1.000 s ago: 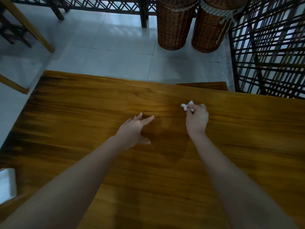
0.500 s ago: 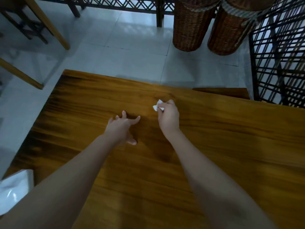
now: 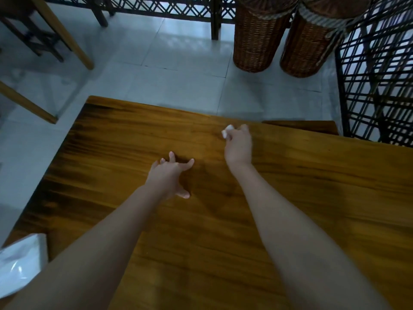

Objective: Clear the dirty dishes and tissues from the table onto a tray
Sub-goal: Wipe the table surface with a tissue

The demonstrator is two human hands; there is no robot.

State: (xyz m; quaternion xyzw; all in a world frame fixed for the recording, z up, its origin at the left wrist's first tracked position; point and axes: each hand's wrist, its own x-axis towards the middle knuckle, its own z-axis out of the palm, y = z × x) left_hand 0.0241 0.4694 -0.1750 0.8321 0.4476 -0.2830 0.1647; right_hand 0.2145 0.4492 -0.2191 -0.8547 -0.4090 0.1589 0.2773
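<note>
Near the frame's center, the right hand [image 3: 238,147] has its fingers clamped on a small white tissue [image 3: 227,130]; the left hand [image 3: 168,178] spreads its fingers apart over the wooden tabletop [image 3: 312,186].

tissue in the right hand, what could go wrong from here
The right hand pinches only a small wad of tissue near the far edge of the table; a loose pinch could drop it onto the floor tiles. No tray is in view, so the carry may be long.

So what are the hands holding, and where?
The right hand pinches a small white tissue wad by its near end, the far end poking out. The left hand holds nothing.
</note>
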